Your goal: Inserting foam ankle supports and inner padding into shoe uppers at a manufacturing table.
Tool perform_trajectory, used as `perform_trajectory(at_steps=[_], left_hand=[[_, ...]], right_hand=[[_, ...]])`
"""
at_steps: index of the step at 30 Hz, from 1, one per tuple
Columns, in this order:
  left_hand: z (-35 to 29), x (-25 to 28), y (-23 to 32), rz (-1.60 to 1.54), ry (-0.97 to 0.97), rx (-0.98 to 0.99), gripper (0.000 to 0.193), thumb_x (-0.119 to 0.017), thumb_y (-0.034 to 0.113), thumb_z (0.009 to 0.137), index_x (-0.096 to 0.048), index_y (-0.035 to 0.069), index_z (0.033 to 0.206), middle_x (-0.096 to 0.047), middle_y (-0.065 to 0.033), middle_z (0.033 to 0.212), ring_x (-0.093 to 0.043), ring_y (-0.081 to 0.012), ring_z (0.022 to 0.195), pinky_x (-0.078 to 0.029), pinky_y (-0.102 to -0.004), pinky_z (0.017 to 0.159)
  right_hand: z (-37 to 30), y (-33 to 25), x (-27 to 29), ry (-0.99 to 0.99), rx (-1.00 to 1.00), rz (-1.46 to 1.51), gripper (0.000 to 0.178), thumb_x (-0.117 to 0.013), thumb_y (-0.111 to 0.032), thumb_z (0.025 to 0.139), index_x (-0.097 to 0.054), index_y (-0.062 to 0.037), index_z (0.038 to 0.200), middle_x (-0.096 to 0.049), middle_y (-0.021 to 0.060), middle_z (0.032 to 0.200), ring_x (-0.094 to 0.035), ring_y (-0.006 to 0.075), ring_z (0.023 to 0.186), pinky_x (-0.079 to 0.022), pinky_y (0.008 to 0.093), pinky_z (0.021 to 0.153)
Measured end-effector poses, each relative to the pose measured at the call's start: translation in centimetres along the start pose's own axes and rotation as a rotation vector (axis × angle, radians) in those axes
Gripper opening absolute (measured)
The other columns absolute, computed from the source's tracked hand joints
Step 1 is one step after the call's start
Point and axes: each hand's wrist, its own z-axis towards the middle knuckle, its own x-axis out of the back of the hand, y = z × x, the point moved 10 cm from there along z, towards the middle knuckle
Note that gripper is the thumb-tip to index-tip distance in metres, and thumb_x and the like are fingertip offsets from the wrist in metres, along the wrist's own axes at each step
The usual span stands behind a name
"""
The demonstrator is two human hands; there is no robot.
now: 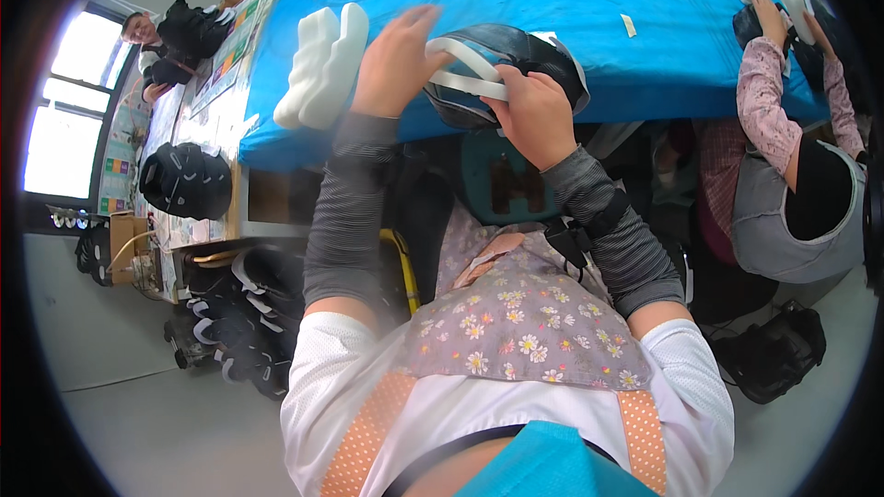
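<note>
Head view: right hand [532, 115] closed around the near edge of a black shoe upper [502, 74] with white straps, gripping it at the front edge of the blue table [589, 9]. Left hand [398, 60], blurred, rests its fingers on the upper's left side near a white strap; whether it grasps or only touches cannot be told. Both forearms wear grey striped sleeves. Just left of the left hand, two white foam soles [322, 64] lie side by side on the table. A small pale scrap [628, 25] lies farther right. At the right, a co-worker in a pink sleeve [762, 97] handles dark pieces. At the far left, black uppers [187, 180] sit on a side bench, with more [244, 331] piled on the floor below.
</note>
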Motion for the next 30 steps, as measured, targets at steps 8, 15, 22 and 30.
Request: perform_trajectory(at_steps=[8, 15, 22, 30], left_hand=[[0.6, -2.9, 0.0, -0.126, -0.213, -0.022, 0.027, -0.061, 0.014, 0.081, -0.067, 0.006, 0.106, -0.066, -0.0156, 0.094, -0.061, -0.0329, 0.088, -0.049, -0.0368, 0.076], [1.1, -2.0, 0.8, -0.054, -0.208, -0.041, 0.025, -0.062, 0.016, 0.081, -0.067, 0.008, 0.104, -0.066, -0.014, 0.093, -0.061, -0.0317, 0.087, -0.049, -0.0371, 0.075], [0.5, -2.4, 4.5, -0.332, -0.346, -0.236, 0.038, -0.066, 0.01, 0.08, -0.062, 0.011, 0.118, -0.063, -0.0099, 0.116, -0.059, -0.0289, 0.103, -0.049, -0.0356, 0.086], [0.1, -3.7, 5.1, -0.31, -0.345, -0.335, 0.036, -0.064, 0.006, 0.08, -0.063, 0.01, 0.116, -0.063, -0.0104, 0.115, -0.059, -0.0285, 0.106, -0.049, -0.0358, 0.088]], right_hand=[[0.7, 0.5, -0.3, 0.011, -0.039, 0.015, 0.02, -0.065, -0.018, 0.081, -0.054, -0.0046, 0.09, -0.061, 0.0084, 0.069, -0.061, 0.0266, 0.067, -0.045, 0.0358, 0.069], [0.8, 0.6, -1.0, -0.028, -0.027, -0.047, 0.024, -0.063, -0.021, 0.085, -0.051, -0.0035, 0.096, -0.061, 0.007, 0.067, -0.061, 0.025, 0.066, -0.046, 0.0352, 0.069], [0.2, 1.7, -1.6, -0.05, -0.076, -0.029, 0.023, -0.062, -0.022, 0.085, -0.049, -0.0038, 0.092, -0.06, 0.0083, 0.065, -0.061, 0.0269, 0.065, -0.046, 0.0365, 0.068], [-0.5, 2.2, -1.9, -0.073, -0.106, -0.065, 0.022, -0.063, -0.021, 0.084, -0.049, -0.0039, 0.085, -0.058, 0.009, 0.061, -0.06, 0.0273, 0.063, -0.046, 0.0366, 0.066]])
